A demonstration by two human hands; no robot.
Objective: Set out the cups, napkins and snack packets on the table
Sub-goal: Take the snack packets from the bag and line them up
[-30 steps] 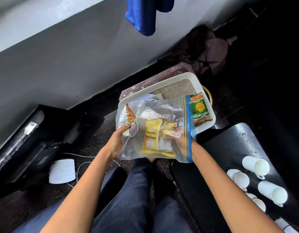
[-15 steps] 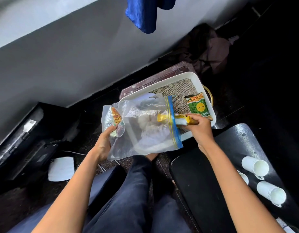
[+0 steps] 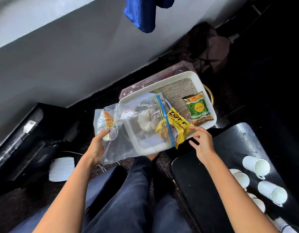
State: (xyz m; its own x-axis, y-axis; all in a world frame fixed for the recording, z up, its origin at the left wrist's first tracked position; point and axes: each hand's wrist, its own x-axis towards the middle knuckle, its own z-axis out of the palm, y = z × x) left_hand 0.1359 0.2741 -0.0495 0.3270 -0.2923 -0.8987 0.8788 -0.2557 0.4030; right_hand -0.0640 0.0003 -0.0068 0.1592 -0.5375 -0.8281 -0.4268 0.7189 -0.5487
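My left hand (image 3: 96, 148) grips the closed end of a clear zip bag (image 3: 142, 132), pinching an orange-printed snack packet (image 3: 107, 120) through the plastic. Something white and crumpled (image 3: 146, 121) lies inside the bag. My right hand (image 3: 202, 143) pinches the corner of a yellow snack packet (image 3: 178, 126) that sticks halfway out of the bag's blue-edged mouth. A green snack packet (image 3: 198, 109) lies in the white tray (image 3: 192, 75) behind the bag. White cups (image 3: 256, 166) (image 3: 272, 192) (image 3: 241, 179) lie on their sides on the black table (image 3: 204, 182) at the right.
The tray rests on a brown stool against the grey wall. A black case (image 3: 27, 140) and a white device (image 3: 61, 169) with a cable lie on the floor at the left. Blue cloth (image 3: 142, 12) hangs above. My legs fill the bottom middle.
My right hand went into the bag, then drew the yellow packet out through its mouth toward the right. The bag shifted left with my left hand.
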